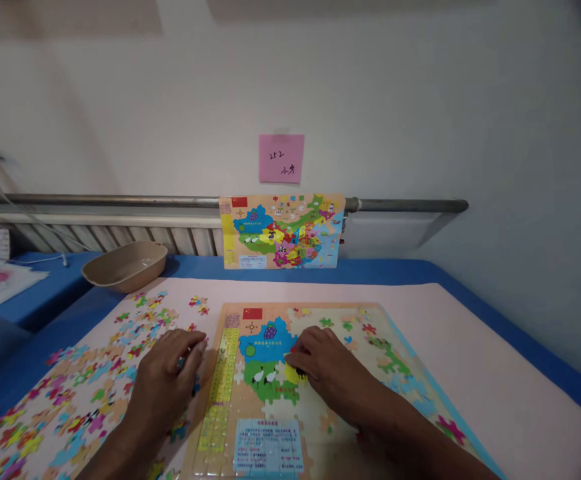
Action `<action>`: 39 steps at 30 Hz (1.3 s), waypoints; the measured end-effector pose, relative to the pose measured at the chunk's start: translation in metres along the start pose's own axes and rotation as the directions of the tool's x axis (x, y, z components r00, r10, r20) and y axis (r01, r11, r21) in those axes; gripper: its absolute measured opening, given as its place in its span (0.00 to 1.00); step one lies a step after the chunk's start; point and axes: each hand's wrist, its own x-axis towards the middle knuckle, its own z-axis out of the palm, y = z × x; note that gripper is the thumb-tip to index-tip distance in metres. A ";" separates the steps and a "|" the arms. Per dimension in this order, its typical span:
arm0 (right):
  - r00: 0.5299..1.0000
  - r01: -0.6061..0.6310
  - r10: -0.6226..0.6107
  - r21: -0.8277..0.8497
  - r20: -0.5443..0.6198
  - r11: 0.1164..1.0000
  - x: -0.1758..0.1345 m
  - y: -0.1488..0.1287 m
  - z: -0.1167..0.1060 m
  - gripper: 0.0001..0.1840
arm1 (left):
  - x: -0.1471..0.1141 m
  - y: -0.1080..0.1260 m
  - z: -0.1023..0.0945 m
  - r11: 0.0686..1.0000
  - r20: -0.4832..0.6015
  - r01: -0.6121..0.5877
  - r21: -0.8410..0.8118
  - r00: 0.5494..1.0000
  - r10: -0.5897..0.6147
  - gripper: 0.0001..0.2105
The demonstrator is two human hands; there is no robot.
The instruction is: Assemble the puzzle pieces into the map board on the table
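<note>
R hand [323,363] is over the mid. of the puzzle board [315,408], fingertips down at a yellow piece [291,375] w/ a black animal, just right of the green area w/ white birds. L hand [167,373] is curled b/w the board's left edge and the loose pcs [96,421], thumb near its fingers. Knuckles hide the contact, so can't tell whether either grip pinches anything or is just bent.

Board lies flat on a pink sheet [475,353] over the blue table [390,270], prob. centred so both hands reach it. Its left part is mostly joined up; right part has scattered pcs w/ bare backing b/w. Loose pcs spread left, mostly one layer, prob. so prints stay readable. Map picture [283,232] stands upright behind, facing the person, likely for comparing, as it shows the same design. Tan bowl [120,285] sits back left, out of the way.
</note>
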 end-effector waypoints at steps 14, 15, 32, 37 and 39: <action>0.999 0.018 -0.018 0.006 -0.035 1.000 0.004 -0.001 0.006 0.10 | -0.015 0.001 -0.005 0.992 0.051 -0.113 0.056 0.993 0.111 0.05; 1.000 0.011 -0.011 0.020 -0.028 1.000 0.004 -0.002 0.004 0.10 | -0.016 0.001 -0.006 0.992 0.055 -0.114 0.056 0.992 0.111 0.05; 0.940 -0.325 0.323 -0.003 0.113 0.946 -0.015 0.014 -0.022 0.06 | -0.013 0.001 -0.017 0.970 0.056 -0.202 0.138 0.979 0.196 0.07; 0.942 -0.318 0.313 0.028 0.125 0.948 -0.014 0.013 -0.019 0.07 | -0.016 -0.002 -0.015 0.965 0.069 -0.209 0.159 0.977 0.200 0.06; 0.947 -0.305 0.299 0.032 0.119 0.952 -0.014 0.014 -0.018 0.08 | -0.018 -0.004 -0.014 0.967 0.081 -0.199 0.161 0.979 0.188 0.06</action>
